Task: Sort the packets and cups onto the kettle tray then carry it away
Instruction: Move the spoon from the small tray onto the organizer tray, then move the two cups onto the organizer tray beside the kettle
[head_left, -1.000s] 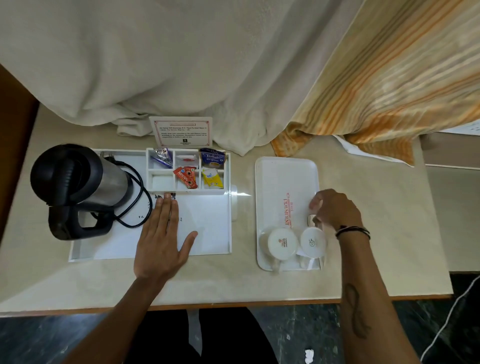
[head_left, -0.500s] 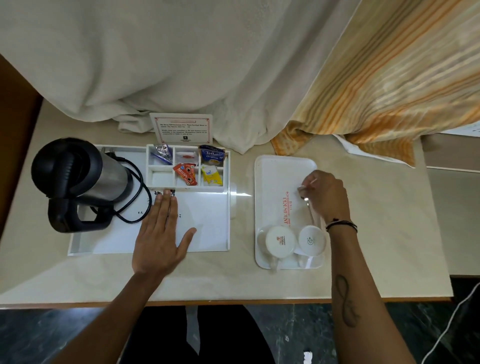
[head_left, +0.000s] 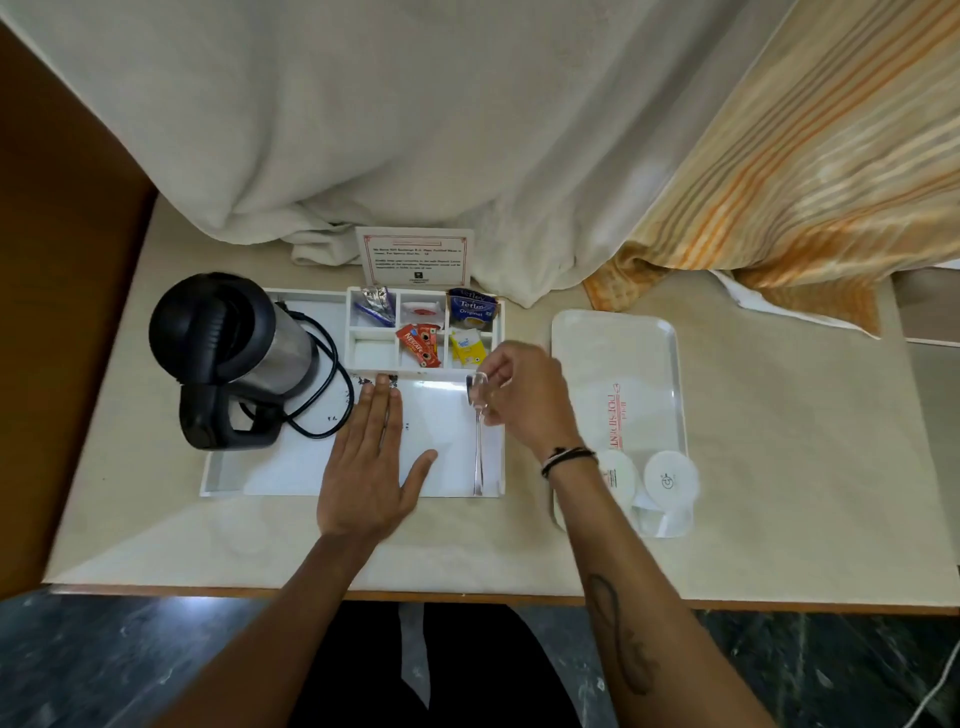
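Observation:
The white kettle tray (head_left: 223, 475) holds a black and steel kettle (head_left: 234, 353) at its left. Its back compartments hold packets: a red Nescafe packet (head_left: 420, 344), a blue Tetley packet (head_left: 471, 306) and a yellow packet (head_left: 467, 348). My left hand (head_left: 371, 457) lies flat on the tray floor, fingers apart. My right hand (head_left: 524, 400) pinches the bowl end of a metal spoon (head_left: 478, 452), which lies along the tray's right side. Two upturned white cups (head_left: 670, 480) stand on a second white tray (head_left: 613, 332) to the right.
A printed card (head_left: 415, 257) leans behind the kettle tray. White and orange-striped cloths (head_left: 415, 130) hang over the back of the beige table (head_left: 805, 467). The kettle's black cord (head_left: 332, 395) loops on the tray. The table's front edge is close to me.
My right hand lifted the spoon off the right tray and carried it left onto the kettle tray. My left hand stayed flat on the tray.

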